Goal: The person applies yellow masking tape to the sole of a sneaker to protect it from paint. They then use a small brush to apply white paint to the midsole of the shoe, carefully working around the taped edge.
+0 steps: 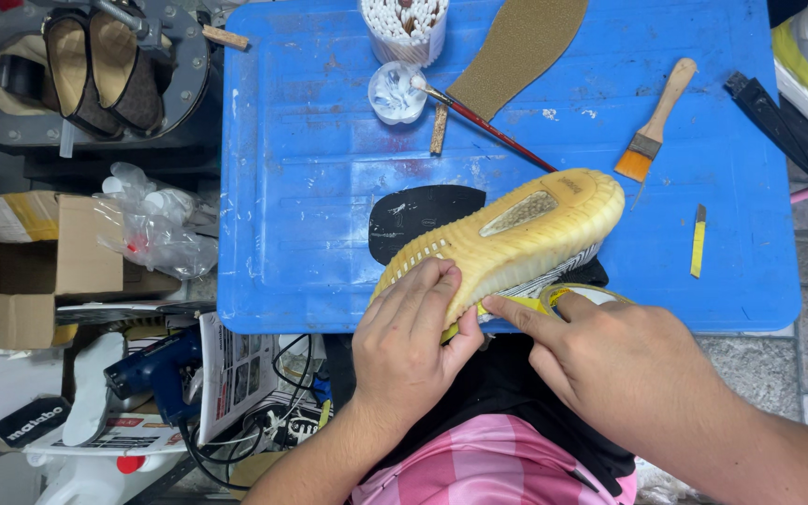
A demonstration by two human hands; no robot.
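A sneaker (pixel 516 234) lies sole-up across the front edge of the blue table (pixel 310 187), its yellowed ribbed sole facing me and a black-and-white patterned upper below. My left hand (pixel 409 341) grips the toe end of the sole, fingers over the ribs. My right hand (pixel 610 360) holds a roll of yellow tape (pixel 577 295) and presses a strip with the index finger against the sneaker's side edge. A black sole piece (pixel 418 215) lies on the table behind the shoe.
On the table: a brown insole (pixel 516 42), a thin red-handled brush (pixel 488 122) resting in a small white dish (pixel 395 93), a cup of cotton swabs (pixel 404 23), an orange-bristled brush (pixel 652 122), a yellow cutter (pixel 698 241). Cardboard boxes (pixel 39 271) and a blue power tool (pixel 156 369) sit left.
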